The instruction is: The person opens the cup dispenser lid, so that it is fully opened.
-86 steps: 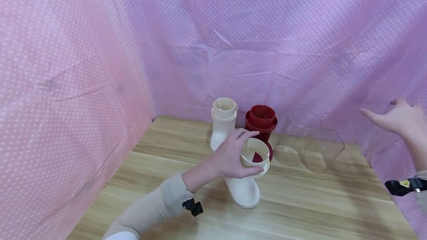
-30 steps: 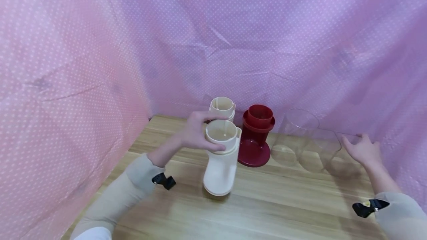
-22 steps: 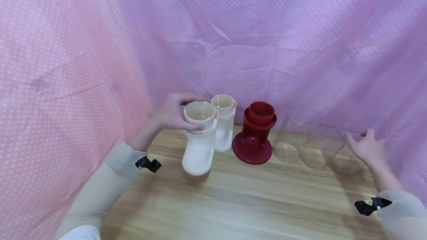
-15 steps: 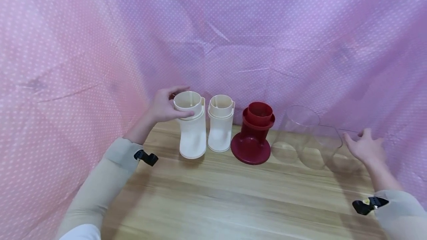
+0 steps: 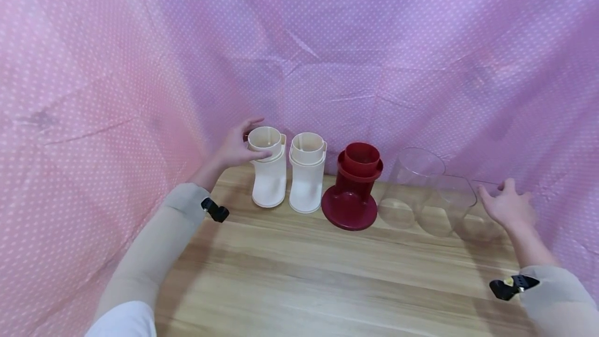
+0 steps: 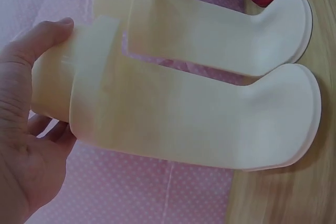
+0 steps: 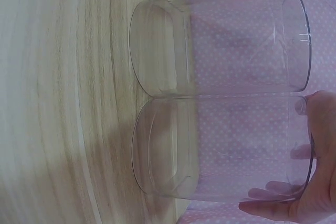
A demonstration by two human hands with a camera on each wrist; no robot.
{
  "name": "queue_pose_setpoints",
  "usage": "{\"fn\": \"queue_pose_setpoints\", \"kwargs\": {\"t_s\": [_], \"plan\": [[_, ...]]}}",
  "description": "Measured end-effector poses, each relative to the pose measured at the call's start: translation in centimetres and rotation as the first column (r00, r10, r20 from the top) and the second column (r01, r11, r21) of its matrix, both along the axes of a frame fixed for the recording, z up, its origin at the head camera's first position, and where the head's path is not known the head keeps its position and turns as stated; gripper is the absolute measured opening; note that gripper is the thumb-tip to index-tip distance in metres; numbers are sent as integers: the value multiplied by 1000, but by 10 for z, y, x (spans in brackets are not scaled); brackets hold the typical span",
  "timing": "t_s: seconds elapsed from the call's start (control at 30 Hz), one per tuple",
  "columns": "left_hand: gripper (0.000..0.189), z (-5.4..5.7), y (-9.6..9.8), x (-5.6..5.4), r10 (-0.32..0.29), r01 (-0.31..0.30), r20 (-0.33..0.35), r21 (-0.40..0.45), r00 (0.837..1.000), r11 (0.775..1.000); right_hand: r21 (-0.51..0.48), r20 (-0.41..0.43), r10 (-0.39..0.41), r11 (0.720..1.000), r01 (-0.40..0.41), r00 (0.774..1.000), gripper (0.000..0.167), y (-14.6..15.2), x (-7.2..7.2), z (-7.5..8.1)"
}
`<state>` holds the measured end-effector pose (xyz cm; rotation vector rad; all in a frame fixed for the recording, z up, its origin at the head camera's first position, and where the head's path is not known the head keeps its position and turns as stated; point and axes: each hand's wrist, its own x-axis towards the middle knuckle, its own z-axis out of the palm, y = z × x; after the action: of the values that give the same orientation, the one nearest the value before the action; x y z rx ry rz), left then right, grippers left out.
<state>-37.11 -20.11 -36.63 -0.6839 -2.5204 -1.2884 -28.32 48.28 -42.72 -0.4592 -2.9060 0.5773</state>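
Note:
My left hand [image 5: 234, 147] is curled round the narrow collar of a cream plastic stand [image 5: 270, 181], which is upright at the left of the row with a rounded foot toward me. In the left wrist view its thumb lies over the collar of the cream stand [image 6: 173, 114], fingertips showing below. Beside it stands a matching cream stand [image 5: 306, 186]. My right hand [image 5: 512, 209] holds a clear cylindrical container by its rim; in the right wrist view the thumb is outside the clear container [image 7: 241, 148], and some fingers show through its wall.
A dark red stand [image 5: 351, 209] with a round foot is right of the cream pair. Two more clear containers [image 5: 416, 163] follow, close beside the held one. All are on a wooden table [image 5: 299, 280], with a pink dotted cloth [image 5: 327, 40] behind and at the sides.
My left hand has carried the cream stand from in front of the red one to the row's left end. My right hand has brought the clear container leftward, beside the others.

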Motion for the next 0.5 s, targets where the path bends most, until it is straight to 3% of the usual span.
{"fn": "queue_pose_setpoints", "kwargs": {"t_s": [0.27, 0.5], "plan": [[105, -4, 0, -5, -49, 48, 113, 17, 992, 999, -5, -3, -6, 1000, 6, 1000, 86, -2, 2, -3], [94, -7, -1, -11, -48, 52, 95, -38, 994, 998, -6, -23, -9, 1000, 9, 1000, 85, -1, 0, 0]]}}
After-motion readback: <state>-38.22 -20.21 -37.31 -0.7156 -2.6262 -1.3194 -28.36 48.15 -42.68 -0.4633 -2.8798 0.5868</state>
